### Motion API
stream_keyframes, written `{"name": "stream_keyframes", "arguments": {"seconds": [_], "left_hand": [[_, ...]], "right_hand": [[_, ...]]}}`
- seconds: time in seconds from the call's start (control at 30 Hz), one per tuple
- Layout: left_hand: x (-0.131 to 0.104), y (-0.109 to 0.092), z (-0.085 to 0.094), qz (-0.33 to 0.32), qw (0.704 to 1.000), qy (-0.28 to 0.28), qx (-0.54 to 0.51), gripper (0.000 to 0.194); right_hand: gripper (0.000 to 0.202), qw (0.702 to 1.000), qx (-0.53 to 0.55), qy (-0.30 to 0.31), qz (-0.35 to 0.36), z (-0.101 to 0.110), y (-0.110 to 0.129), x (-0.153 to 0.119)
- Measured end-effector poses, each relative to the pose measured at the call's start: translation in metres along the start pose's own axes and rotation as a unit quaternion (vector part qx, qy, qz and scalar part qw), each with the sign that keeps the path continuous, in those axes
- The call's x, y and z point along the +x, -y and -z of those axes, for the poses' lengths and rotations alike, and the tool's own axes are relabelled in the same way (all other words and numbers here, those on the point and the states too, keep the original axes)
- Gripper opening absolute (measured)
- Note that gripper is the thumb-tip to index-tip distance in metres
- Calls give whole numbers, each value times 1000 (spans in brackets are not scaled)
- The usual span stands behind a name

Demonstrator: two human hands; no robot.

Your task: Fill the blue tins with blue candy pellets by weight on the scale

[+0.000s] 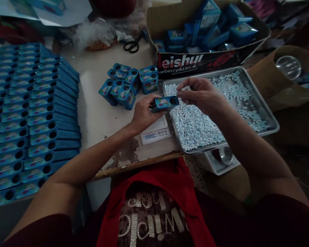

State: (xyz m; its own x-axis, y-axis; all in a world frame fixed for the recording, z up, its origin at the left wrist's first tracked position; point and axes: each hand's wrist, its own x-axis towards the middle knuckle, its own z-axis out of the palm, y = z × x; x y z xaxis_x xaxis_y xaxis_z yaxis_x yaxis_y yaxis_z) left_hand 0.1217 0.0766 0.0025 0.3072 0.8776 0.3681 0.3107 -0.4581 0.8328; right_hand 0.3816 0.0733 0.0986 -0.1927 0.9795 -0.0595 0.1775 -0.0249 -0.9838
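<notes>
Blue boxes (54,113), cut off at left, stand in rows. On the worn table (92,75), the left hand (145,111) grips a box (166,102), partly hiding the scale (156,134). The right hand (201,92), fingertips pinched beside it, contents unclear, covers part of the candy tray (195,127); the room's right side is dim.

The open cardboard box (208,60) shows "eishul" above "ueberry&Drink" in white on its front
</notes>
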Motion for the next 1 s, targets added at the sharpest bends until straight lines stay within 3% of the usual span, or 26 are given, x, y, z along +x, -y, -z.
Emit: {"name": "stream_keyframes", "arguments": {"seconds": [0.13,0.23,0.43,0.77,0.87,1.0], "left_hand": [[17,-12,-17,-2,999,20,-26,48],[20,-14,-32,7,998,32,-52,48],[15,-13,-51,14,997,39,-62,51],[19,-8,-52,-2,998,32,-48,51],[19,-7,-55,-1,998,38,-46,50],[20,-7,-59,20,997,44,-59,48]], "right_hand": [[21,979,-186,6,82,10,10,1],[22,965,-245,6,96,21,6,-2],[27,982,-182,-11,58,34,-14,-15],[32,994,-107,-20,14,37,-21,-16],[23,976,-210,22,47,44,-11,-17],[13,921,-366,85,101,55,6,-13]]}}
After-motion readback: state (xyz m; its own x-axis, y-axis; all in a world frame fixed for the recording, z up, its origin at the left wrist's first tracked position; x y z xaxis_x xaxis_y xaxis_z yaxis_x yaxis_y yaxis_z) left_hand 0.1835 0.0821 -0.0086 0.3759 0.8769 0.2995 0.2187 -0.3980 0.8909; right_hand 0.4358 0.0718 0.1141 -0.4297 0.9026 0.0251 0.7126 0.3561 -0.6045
